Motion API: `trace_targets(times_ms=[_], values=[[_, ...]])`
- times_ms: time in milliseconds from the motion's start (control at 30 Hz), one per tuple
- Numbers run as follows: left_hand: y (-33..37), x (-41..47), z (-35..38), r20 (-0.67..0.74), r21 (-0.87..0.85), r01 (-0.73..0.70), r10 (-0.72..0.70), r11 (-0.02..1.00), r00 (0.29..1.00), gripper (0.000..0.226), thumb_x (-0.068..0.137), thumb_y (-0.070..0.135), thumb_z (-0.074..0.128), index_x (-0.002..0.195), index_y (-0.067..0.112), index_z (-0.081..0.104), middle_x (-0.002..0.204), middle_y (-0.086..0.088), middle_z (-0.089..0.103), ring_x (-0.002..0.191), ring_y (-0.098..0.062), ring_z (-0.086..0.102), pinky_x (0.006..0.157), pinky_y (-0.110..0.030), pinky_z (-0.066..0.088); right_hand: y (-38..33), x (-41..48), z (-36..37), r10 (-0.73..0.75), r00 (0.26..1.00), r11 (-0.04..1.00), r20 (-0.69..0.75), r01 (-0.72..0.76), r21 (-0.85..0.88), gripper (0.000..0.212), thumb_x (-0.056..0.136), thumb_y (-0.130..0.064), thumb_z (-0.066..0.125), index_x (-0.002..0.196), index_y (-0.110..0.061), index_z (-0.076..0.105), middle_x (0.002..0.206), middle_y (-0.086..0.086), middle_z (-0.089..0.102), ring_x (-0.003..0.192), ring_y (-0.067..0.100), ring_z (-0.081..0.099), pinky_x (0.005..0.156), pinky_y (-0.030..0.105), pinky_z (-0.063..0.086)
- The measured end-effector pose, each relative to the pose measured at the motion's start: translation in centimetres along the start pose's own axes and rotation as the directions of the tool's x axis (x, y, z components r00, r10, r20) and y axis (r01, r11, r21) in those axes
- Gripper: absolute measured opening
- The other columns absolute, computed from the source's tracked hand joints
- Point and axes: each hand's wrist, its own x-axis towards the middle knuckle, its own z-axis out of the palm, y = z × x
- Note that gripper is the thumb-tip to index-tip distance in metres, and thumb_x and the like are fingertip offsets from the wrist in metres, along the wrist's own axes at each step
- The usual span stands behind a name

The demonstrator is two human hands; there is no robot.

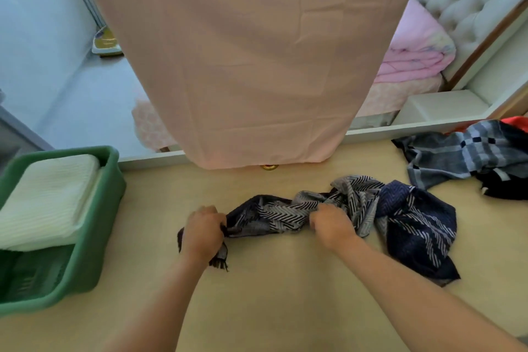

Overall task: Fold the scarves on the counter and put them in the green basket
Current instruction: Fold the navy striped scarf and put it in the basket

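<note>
The navy and grey chevron scarf (281,216) lies crumpled across the middle of the tabletop (285,300), its long axis running left to right, and both hands hold it along that line. The left hand (203,230) has its fingers curled tight round the fringed end, where dark tassels hang out below the fist. The right hand (331,223) bunches the cloth further along, fingers clenched into it. Beyond the right hand the rest of the scarf spreads in a loose navy heap, so the unstraightened length lies to the right, nearer the right hand. The weave looks soft, thin and limp, creasing wherever it is gathered. The green basket (113,180), smooth plastic with a slotted wall, stands at the left, nearer the left hand, with a folded cream ribbed cloth (48,197) in it. A grey plaid scarf (457,156) lies rumpled at the far right, well apart from the hands.
</note>
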Motion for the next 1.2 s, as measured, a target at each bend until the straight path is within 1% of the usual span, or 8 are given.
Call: trace_targets(times_ms=[133, 233, 467, 600, 733, 933, 1100, 1200], values=[[-4.2, 0.2, -2.6, 0.043, 0.334, 0.1, -0.121, 0.937, 0.992, 0.02, 0.089, 0.02, 0.053, 0.101, 0.027, 0.067, 0.106, 0.002, 0.061, 0.1, -0.02, 0.057, 0.081, -0.031, 0.042, -1.1, 0.1, -2.7, 0.257, 0.961, 0.94, -0.102, -0.273, -0.203, 0.028, 0.093, -0.025, 0.05, 0.114, -0.018, 0.066, 0.12, 0.009, 0.057, 0.114, 0.03, 0.048, 0.095, 0.043, 0.037], [-5.3, 0.0, -1.9, 0.088, 0.278, 0.026, -0.053, 0.96, 0.995, 0.024, 0.091, 0.018, 0.048, 0.104, 0.025, 0.066, 0.113, -0.001, 0.058, 0.108, -0.024, 0.051, 0.09, -0.036, 0.039, -2.3, -0.7, -3.5, 0.314, 0.932, 0.909, -0.183, -0.351, -0.224, 0.028, 0.091, -0.026, 0.052, 0.116, -0.018, 0.062, 0.126, 0.012, 0.05, 0.118, 0.033, 0.042, 0.099, 0.044, 0.035], [-2.6, -0.9, 2.8, 0.434, -0.105, -0.219, 0.243, 0.97, 0.867, 0.038, 0.086, 0.035, 0.068, 0.122, 0.029, 0.056, 0.132, -0.001, 0.047, 0.129, -0.025, 0.039, 0.103, -0.039, 0.04, -7.9, -0.9, 0.1, -0.087, 0.986, 0.958, 0.144, 0.043, 0.285, 0.034, 0.087, 0.0, 0.048, 0.114, -0.017, 0.063, 0.122, 0.008, 0.058, 0.117, 0.029, 0.052, 0.094, 0.039, 0.044], [-2.9, -1.1, 4.4, 0.411, -0.176, -0.215, 0.27, 0.961, 0.871, 0.035, 0.081, -0.003, 0.056, 0.105, 0.022, 0.066, 0.113, -0.001, 0.059, 0.106, -0.02, 0.055, 0.087, -0.032, 0.048, -9.3, -0.6, 2.9, -0.118, 0.99, 0.972, 0.082, 0.099, 0.215, 0.059, 0.089, -0.001, 0.047, 0.144, -0.021, 0.045, 0.138, 0.004, 0.047, 0.128, 0.026, 0.043, 0.107, 0.038, 0.035], [-4.0, -1.4, 3.9, 0.493, -0.304, -0.099, 0.245, 0.948, 0.835, 0.039, 0.085, -0.002, 0.045, 0.094, 0.028, 0.068, 0.098, 0.007, 0.065, 0.092, -0.016, 0.061, 0.077, -0.023, 0.048, -8.8, -0.1, 4.4, -0.079, 0.997, 0.996, -0.014, 0.08, 0.039, 0.068, 0.092, -0.007, 0.046, 0.153, -0.031, 0.027, 0.133, 0.008, 0.041, 0.124, 0.03, 0.038, 0.106, 0.042, 0.032], [-5.9, -2.9, 4.0, 0.545, -0.235, -0.079, 0.199, 0.969, 0.815, 0.046, 0.078, 0.034, 0.076, 0.119, 0.032, 0.057, 0.118, 0.007, 0.044, 0.111, -0.017, 0.045, 0.091, -0.035, 0.047, -9.4, 1.3, 3.4, -0.085, 0.996, 0.994, -0.042, 0.087, 0.068, 0.025, 0.1, -0.035, 0.051, 0.119, -0.029, 0.067, 0.119, 0.003, 0.045, 0.119, 0.027, 0.039, 0.107, 0.043, 0.031], [-5.1, -3.0, 4.2, 0.41, -0.09, -0.101, 0.13, 0.991, 0.903, 0.028, 0.084, 0.001, 0.053, 0.099, 0.022, 0.066, 0.108, -0.002, 0.06, 0.099, -0.026, 0.06, 0.079, -0.035, 0.052, -10.9, 1.0, 2.5, -0.143, 0.986, 0.976, -0.083, 0.154, 0.156, 0.03, 0.105, -0.032, 0.035, 0.097, -0.017, 0.06, 0.102, 0.005, 0.06, 0.101, 0.027, 0.054, 0.093, 0.04, 0.037], [-5.1, -3.0, 2.9, 0.65, 0.079, -0.114, 0.035, 0.99, 0.759, 0.028, 0.089, 0.007, 0.046, 0.11, 0.013, 0.064, 0.107, -0.009, 0.064, 0.094, -0.028, 0.06, 0.076, -0.037, 0.052, -11.5, 0.3, 1.6, -0.164, 0.981, 0.917, 0.106, 0.112, 0.383, 0.035, 0.107, -0.037, 0.033, 0.082, -0.017, 0.049, 0.078, -0.001, 0.053, 0.076, 0.023, 0.054, 0.068, 0.037, 0.038]])
